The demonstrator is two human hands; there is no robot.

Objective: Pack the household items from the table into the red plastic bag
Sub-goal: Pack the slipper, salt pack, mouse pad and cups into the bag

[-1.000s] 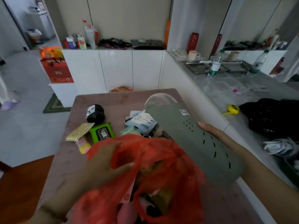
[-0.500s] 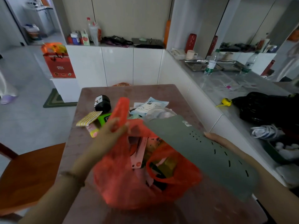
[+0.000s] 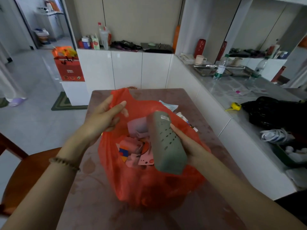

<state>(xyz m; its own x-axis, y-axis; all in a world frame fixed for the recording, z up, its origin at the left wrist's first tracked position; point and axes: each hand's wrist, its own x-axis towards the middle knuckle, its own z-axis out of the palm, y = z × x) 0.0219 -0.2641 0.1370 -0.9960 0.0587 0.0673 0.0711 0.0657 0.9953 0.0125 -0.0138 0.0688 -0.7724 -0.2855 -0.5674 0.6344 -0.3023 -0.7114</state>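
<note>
The red plastic bag (image 3: 149, 185) stands open in the middle of the brown table (image 3: 86, 205). My left hand (image 3: 104, 118) grips the bag's far-left handle and holds the mouth up. My right hand (image 3: 187, 145) holds a grey-green perforated mat (image 3: 166, 143), curled into a roll, over the bag's opening on its right side. Pink packets and a coloured card (image 3: 132, 150) lie inside the bag. A few packets (image 3: 171, 107) show on the table just behind the bag; the rest of the table items are hidden by it.
A wooden chair (image 3: 25, 176) stands at the table's left. A grey counter (image 3: 232, 92) runs along the right with a yellow tape measure (image 3: 235, 106), a black bag (image 3: 272, 112), water bottles and metal trays. White cabinets stand behind the table.
My left hand has lifted the bag's handle higher and pulled the mouth open. My right hand has curled the flat mat into a roll and brought it over the opening.
</note>
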